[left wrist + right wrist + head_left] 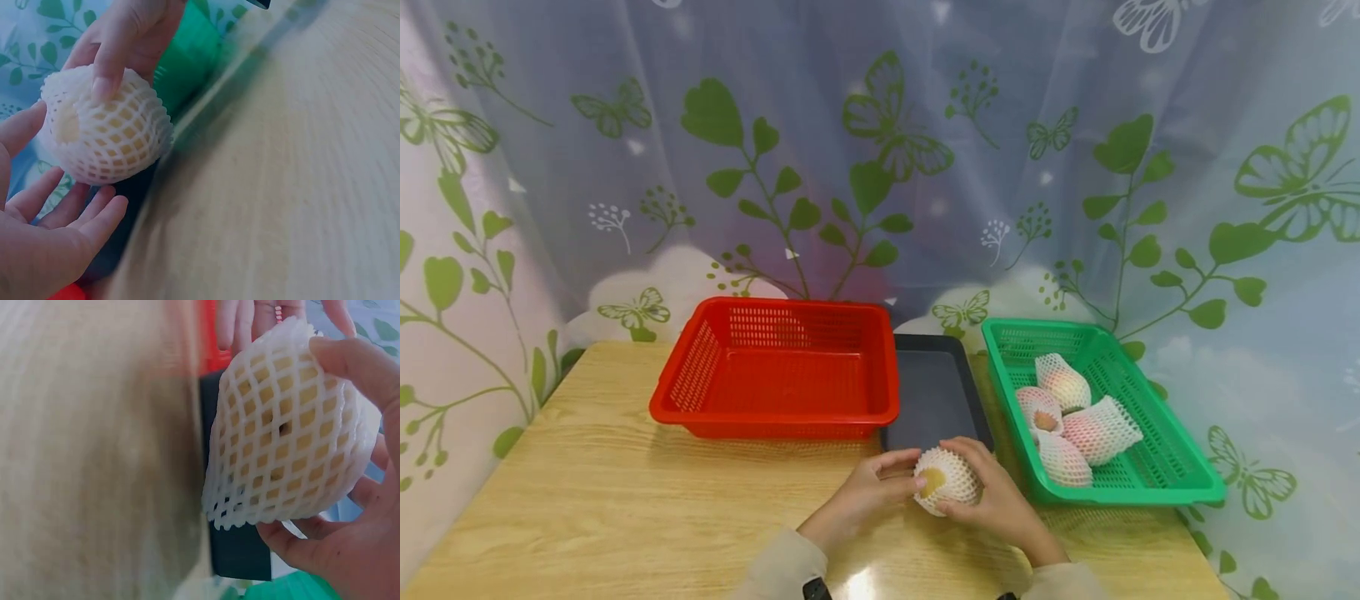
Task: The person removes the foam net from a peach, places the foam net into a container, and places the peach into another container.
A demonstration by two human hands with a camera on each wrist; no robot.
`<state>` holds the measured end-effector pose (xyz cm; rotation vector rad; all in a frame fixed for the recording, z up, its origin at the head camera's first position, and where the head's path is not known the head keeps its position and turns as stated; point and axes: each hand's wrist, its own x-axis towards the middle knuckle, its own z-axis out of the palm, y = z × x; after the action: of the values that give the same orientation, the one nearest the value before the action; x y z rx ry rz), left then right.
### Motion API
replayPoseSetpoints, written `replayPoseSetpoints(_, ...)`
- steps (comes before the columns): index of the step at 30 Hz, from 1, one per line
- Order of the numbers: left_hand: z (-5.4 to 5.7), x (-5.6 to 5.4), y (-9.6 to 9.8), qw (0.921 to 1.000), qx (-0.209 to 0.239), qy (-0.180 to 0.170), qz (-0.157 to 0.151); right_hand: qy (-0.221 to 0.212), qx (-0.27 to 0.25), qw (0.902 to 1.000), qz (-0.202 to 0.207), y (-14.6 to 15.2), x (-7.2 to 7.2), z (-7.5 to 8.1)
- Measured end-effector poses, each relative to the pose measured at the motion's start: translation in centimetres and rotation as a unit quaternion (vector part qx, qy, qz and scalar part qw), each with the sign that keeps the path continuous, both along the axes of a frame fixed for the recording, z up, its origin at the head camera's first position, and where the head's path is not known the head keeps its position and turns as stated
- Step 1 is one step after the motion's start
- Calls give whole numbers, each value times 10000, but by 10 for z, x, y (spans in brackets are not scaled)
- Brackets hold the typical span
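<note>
While the right hand [996,504] grips a yellow fruit in a white foam net [957,482] above the bench [625,500], near the dark tray [934,392], the left hand [872,493] is beside it, fingers straight and apart, thumb at the fruit. Only the head view lets me see four netted fruits [1101,429] in the green basket [1135,497] and the whole red basket [775,421]; the right wrist view alone gives the net's scalloped edge with dark showing through its holes.

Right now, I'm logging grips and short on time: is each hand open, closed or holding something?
Left hand: open, at the side of the netted fruit.
Right hand: closed, holding the netted fruit.
</note>
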<state>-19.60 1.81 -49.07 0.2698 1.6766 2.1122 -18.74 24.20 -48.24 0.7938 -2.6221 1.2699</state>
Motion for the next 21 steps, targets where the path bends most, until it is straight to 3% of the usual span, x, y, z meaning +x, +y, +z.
replayPoseSetpoints(7,-10,6,-2,9995,25,-306,122,22,398,9986,-353,-15,4,-11)
replayPoseSetpoints(11,-11,6,0,9994,-60,-291,176,-120,662,9952,-707,-25,6,-9)
replayPoseSetpoints(17,-10,6,5,9992,162,-322,199,-40,749,9914,-1076,-33,6,-13)
replayPoseSetpoints(21,-9,8,6,9985,-143,-289,440,-106,735,9912,-1092,-34,9,-13)
